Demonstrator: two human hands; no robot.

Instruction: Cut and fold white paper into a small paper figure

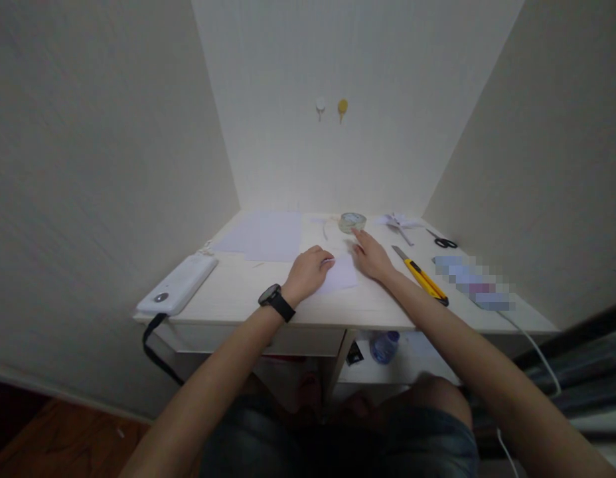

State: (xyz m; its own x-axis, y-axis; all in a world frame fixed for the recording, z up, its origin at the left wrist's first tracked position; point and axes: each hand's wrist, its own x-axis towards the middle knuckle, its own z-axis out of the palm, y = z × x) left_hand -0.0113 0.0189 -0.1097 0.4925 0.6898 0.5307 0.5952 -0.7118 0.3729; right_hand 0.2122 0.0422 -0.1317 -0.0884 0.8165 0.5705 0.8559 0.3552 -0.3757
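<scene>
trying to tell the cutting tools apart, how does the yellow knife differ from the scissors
The utility knife has a yellow body with its blade extended; the scissors have black handles. The utility knife lies nearer the desk's front edge, close to the right forearm; the scissors lie farther back toward the wall. Both rest flat on the desk, untouched by the hands.

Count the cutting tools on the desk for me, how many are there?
2. A yellow utility knife lies on the desk just right of the right hand. Black-handled scissors lie farther back, near the right wall. More could be hidden among the paper scraps at the back.
</scene>
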